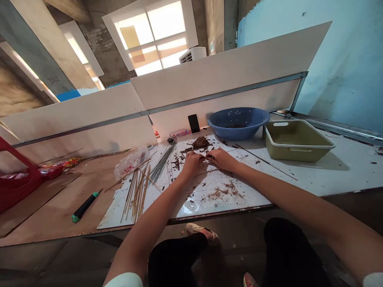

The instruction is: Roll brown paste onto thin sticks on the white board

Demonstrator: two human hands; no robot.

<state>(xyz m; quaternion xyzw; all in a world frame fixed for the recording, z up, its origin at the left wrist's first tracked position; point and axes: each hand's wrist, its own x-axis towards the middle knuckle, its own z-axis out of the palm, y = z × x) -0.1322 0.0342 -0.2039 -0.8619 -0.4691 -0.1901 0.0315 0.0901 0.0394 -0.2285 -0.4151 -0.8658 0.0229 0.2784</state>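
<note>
Head cam, field notes.

A: What've we got at the hands?

B: L grip point(191, 165) & R grip point(220, 159) close together, mid white board point(185, 203), fingers curled down, nearly meeting over a small dark-brown bit point(208, 157). We can't tell if it's clamped or only touched.

A: Main brown stuff?

B: Mound of dark-brown paste point(200, 142) on the board, just past the hands. Crumbs point(223, 193) scattered round it & on the near side of the hands.

A: L of that?

B: Bundle of thin grey rods point(161, 163) just beside a loose pile of tan wooden sticks point(136, 191), both on the board. Clear plastic bag point(131, 162) right by the sticks' far ends. Black-&-green marker point(85, 206) off the board on the brown table top point(54, 211).

A: Far side?

B: Phone point(194, 123) propped upright against the white partition point(227, 95). Blue basin point(238, 121) to its R, dark residue inside. Olive plastic tray point(296, 140) next to the basin. Long thin rod point(263, 161) lying on the white surface R of the hands.
</note>
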